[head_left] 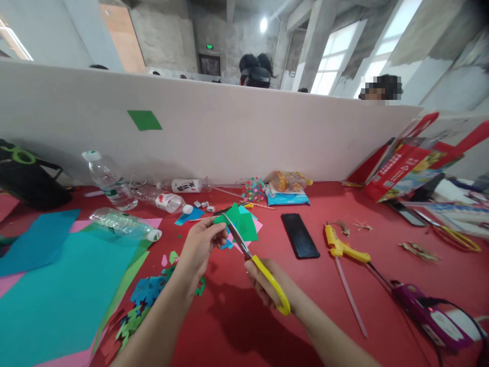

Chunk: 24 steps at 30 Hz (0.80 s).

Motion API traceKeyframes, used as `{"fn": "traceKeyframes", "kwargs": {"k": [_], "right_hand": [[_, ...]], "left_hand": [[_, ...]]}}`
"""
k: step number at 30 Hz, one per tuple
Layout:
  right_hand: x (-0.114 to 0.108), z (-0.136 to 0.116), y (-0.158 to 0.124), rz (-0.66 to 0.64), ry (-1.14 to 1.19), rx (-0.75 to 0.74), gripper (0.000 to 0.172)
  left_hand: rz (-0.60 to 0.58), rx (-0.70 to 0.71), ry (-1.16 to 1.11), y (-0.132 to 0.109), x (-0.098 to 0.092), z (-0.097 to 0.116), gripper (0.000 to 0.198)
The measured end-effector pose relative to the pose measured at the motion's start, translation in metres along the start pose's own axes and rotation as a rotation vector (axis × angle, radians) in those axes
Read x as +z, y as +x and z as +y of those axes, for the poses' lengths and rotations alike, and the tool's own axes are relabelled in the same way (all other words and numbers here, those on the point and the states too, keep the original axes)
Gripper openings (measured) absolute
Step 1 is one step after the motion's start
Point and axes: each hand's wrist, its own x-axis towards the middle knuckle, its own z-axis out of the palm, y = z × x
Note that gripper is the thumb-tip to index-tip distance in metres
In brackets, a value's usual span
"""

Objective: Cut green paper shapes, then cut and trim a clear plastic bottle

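My left hand (202,242) pinches a small piece of green paper (232,212) between thumb and fingers. My right hand (273,280) grips yellow-handled scissors (280,298), whose blades point up and left and meet the green paper near my left fingertips. Whether the blades are fully closed is hard to see. Beyond the blades, more green paper (247,228) lies on pink and blue pieces on the red table. Near my left forearm are blue paper scraps (147,289) and light green cut-outs (132,323).
A black phone (300,235) and a yellow glue gun (346,250) lie to the right, its cord running to a purple power strip (430,313). Plastic bottles (124,224) and large blue-green sheets (72,290) occupy the left. A white partition (214,127) stands behind; people's heads show beyond.
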Motion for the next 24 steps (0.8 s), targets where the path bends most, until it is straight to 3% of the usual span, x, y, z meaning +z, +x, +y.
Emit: {"fn": "traceKeyframes", "kwargs": {"k": [7,14,18,21,24], "right_hand": [[-0.004,0.009,0.003,0.070,0.102,-0.053,0.060],[-0.021,-0.003,0.002,0.221,0.216,-0.187,0.045],[-0.030,-0.008,-0.001,0.222,0.238,-0.201,0.030],[-0.034,-0.007,-0.004,0.203,0.245,-0.199,0.022],[-0.036,-0.005,-0.005,0.246,0.271,-0.218,0.021]], "left_hand": [[-0.044,-0.043,0.062,-0.002,0.005,-0.001,0.022],[-0.278,-0.189,0.244,-0.015,0.025,-0.013,0.014],[-0.424,-0.234,0.318,-0.026,0.038,-0.013,0.017],[-0.462,-0.230,0.336,-0.030,0.042,-0.012,0.027],[-0.472,-0.228,0.327,-0.030,0.045,-0.014,0.016]]}}
